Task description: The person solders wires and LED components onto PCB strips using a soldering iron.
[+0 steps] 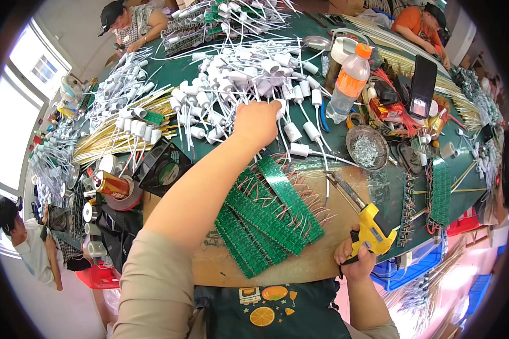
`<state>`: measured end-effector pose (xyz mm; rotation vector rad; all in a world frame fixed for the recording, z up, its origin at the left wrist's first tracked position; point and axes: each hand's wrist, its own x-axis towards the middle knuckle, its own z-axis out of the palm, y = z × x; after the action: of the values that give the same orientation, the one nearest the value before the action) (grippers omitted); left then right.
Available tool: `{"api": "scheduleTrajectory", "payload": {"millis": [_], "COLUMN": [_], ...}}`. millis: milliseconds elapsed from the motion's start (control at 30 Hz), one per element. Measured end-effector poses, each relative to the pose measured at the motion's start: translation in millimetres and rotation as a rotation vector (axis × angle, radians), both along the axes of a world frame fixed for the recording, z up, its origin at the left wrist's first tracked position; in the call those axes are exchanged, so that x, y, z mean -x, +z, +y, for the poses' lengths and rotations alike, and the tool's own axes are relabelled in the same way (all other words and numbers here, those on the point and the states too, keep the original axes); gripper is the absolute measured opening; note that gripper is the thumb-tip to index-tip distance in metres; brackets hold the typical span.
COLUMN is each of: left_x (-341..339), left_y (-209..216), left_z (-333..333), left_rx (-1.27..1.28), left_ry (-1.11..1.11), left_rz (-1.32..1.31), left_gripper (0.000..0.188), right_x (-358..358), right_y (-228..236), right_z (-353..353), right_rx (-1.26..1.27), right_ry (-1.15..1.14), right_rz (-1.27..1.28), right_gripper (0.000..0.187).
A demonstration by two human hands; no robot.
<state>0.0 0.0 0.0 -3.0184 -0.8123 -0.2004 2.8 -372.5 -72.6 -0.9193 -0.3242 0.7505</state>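
Note:
My left hand (pixel 258 121) reaches across the table into a heap of white cylindrical sockets with wire leads (pixel 237 73). Its fingers are curled around a white socket (pixel 280 109) at the heap's near edge, partly hidden by the hand. At the lower right, my right hand (pixel 354 259) grips a yellow pistol-shaped soldering iron (pixel 372 231) by its black and yellow handle, its metal tip pointing up and left. Between my arms, several green circuit board panels (pixel 266 214) with short reddish wires lie overlapped on a brown board (pixel 328 265).
Right of the heap stand an orange-capped bottle (pixel 350 82), a round dish of grey-white bits (pixel 367 147) and an upright phone (pixel 422 87). A black fan (pixel 163 168) and a can (pixel 112 185) are left. Co-workers sit at the far left (pixel 133 25), far right (pixel 421 28) and left (pixel 31 243).

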Motion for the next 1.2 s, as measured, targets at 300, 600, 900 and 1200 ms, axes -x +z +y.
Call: {"api": "scheduleTrajectory", "payload": {"millis": [300,600,900,1200], "left_x": [108,199,208,198], "left_y": [104,19,4,4], "left_z": [-76,-103,-93,-92], "left_rx": [-0.117,0.238,0.306,0.454], "left_ry": [-0.337,-0.01,0.091,0.051], "left_rz": [-0.646,-0.447,-0.582,-0.7], "left_gripper": [0.041,0.028,0.014,0.013], "right_x": [-4,0,-9,-85], "right_y": [5,2,44,266], "right_z": [-9,-12,-23,-55], "right_rx": [0.009,0.04,0.166,-0.047], "right_ry": [-0.021,0.065,0.022,-0.373], "right_rz": [0.031,0.007,-0.164,-0.805], "right_gripper": [0.064,0.057,0.061,0.063]}}
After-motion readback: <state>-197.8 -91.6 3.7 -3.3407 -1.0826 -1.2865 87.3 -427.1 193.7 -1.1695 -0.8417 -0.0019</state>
